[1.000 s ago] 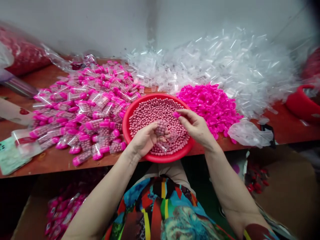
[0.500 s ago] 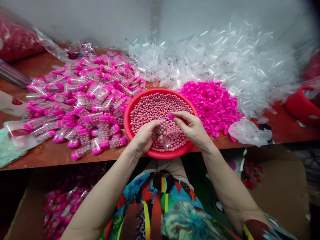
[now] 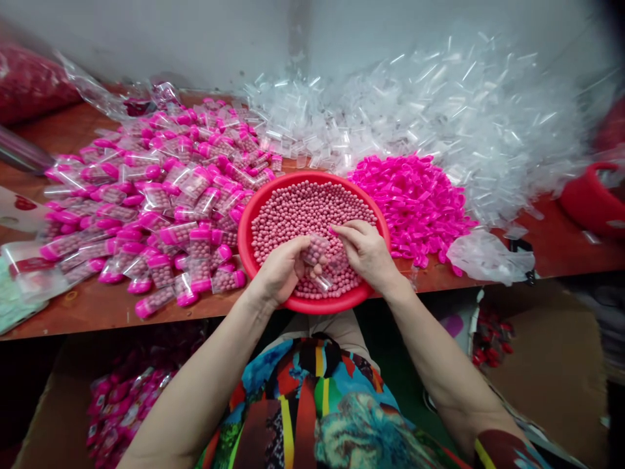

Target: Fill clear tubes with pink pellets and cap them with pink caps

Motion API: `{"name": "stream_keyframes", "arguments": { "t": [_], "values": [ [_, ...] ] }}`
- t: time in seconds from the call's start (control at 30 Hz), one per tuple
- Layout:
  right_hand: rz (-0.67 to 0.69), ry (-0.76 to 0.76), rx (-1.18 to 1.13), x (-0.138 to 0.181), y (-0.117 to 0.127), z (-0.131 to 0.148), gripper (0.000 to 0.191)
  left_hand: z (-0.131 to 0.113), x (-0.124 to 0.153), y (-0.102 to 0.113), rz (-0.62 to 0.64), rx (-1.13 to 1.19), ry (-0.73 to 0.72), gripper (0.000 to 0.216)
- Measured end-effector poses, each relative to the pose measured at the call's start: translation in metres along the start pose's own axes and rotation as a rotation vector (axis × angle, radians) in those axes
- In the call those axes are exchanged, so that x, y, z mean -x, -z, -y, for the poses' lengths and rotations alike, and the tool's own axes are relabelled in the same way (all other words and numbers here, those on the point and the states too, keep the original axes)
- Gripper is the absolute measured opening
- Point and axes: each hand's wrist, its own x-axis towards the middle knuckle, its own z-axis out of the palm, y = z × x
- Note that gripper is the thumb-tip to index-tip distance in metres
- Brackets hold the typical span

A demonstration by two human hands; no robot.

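Over a red basin point(image 3: 247, 228) of small pink beads point(image 3: 293, 208), my left hand point(image 3: 288, 266) is closed around a clear plastic container point(image 3: 318, 250) with beads inside. Another clear piece point(image 3: 323, 283) shows under those fingers. My right hand point(image 3: 367, 253) pinches a bright pink cap point(image 3: 333, 229) between thumb and fingertips, just right of the container's upper end. Whether cap and container touch, I cannot tell. Right of the basin lies a heap of loose pink caps point(image 3: 415, 202). On the left is a wide pile of bead-filled, pink-capped containers point(image 3: 170, 202).
Clear empty containers point(image 3: 439, 117) are heaped along the wall. A crumpled plastic bag point(image 3: 488, 257) lies at the table's point(image 3: 561, 247) front edge, with a red bucket point(image 3: 590, 202) farther right. Under the table's left side, a cardboard box point(image 3: 53, 404) holds pink packed items.
My right hand has brought the pink cap slightly closer to the container, and its fingers now cover more of the cap. My left hand keeps its hold. The view has shifted slightly.
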Motion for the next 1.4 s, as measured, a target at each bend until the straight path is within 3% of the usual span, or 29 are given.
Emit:
{"name": "stream_keyframes", "arguments": {
  "t": [0.1,0.2,0.33,0.57,0.77,0.87,0.93,1.13,1.3,1.4],
  "values": [
    [-0.07,-0.178,-0.228,-0.002,-0.004,0.008,0.024,0.002,0.002,0.001,0.041,-0.023,-0.021,0.019],
    [-0.041,-0.221,-0.343,-0.004,-0.006,0.023,0.019,0.005,0.005,0.002,0.065,-0.04,-0.055,0.024],
    [-0.051,-0.139,-0.267,-0.004,-0.012,0.035,0.014,0.007,0.006,0.002,0.058,-0.055,-0.059,0.03],
    [-0.094,0.005,-0.054,0.009,-0.023,0.039,0.025,0.007,0.004,0.003,0.062,-0.012,-0.079,0.025],
    [-0.263,-0.141,-0.159,0.014,-0.034,0.047,0.02,0.008,0.006,0.001,0.061,-0.05,-0.131,0.026],
    [-0.282,-0.231,-0.244,0.013,-0.034,0.046,0.017,0.009,0.005,0.001,0.084,-0.093,-0.123,0.025],
    [-0.269,-0.227,-0.233,0.012,-0.03,0.045,0.017,0.009,0.004,0.001,0.099,-0.091,-0.112,0.026],
    [-0.102,-0.006,-0.043,0.012,-0.02,0.043,0.024,0.011,0.004,0.003,0.083,-0.104,-0.126,0.026],
    [-0.069,0.074,0.02,0.018,-0.018,0.037,0.026,0.014,0.005,0.0,0.005,-0.239,-0.197,0.029],
    [-0.056,0.057,-0.088,0.009,-0.009,0.034,0.025,0.009,0.009,-0.002,0.099,-0.269,-0.178,0.029]
  ]
}}
